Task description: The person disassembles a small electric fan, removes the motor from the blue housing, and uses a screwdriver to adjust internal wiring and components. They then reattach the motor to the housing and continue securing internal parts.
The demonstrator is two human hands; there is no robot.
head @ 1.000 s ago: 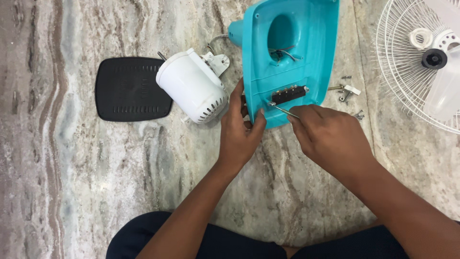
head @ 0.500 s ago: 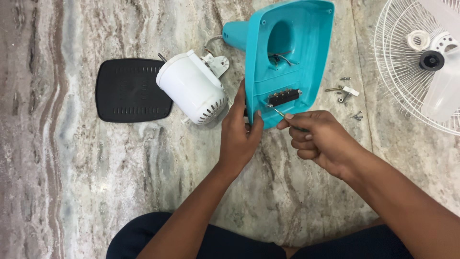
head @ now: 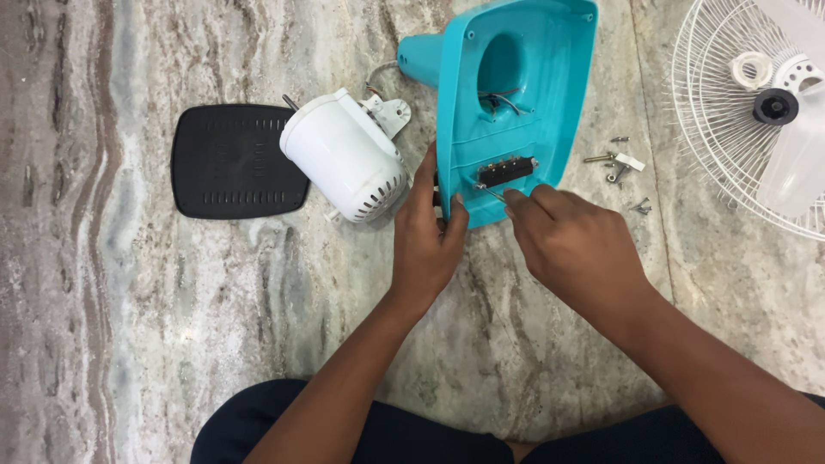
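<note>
Teal fan base housing (head: 524, 103) lies underside-up on the marble floor (head: 129, 326), top centre of view, hollow side toward the camera so the inside is reachable. In its cavity sits a black switch block (head: 507, 170), w/ thin wires (head: 507, 101) showing through the round opening above it.

Left hand (head: 434, 236) is wrapped round the housing's lower left edge, thumb on the inner face and fingers behind the rim. That grip looks meant to keep the shell from sliding or tipping while the other hand works inside.

Right hand (head: 571, 245) is closed round a thin metal tool (head: 492, 195), prob. a small screwdriver, handle hidden in the fist. Its tip points up-left at the lower left corner of the switch block, at or just short of it; can't tell if it touches.

Just left of the housing, touching or nearly so, lies the white motor casing (head: 344, 167) on its side, vented end toward the person, metal bracket (head: 391, 113) at its top. Further left, flat on the floor, a black vented cover plate (head: 232, 161).

Right of the housing, a loose group of screws and small fittings (head: 620, 163), set near but apart from the work. Far right, the white wire fan guard (head: 730, 129) w/ translucent blade (head: 795, 163) and black hub cap (head: 775, 106), lying partly out of frame. Dark trousers (head: 378, 430) at bottom edge: person is seated on the floor.
</note>
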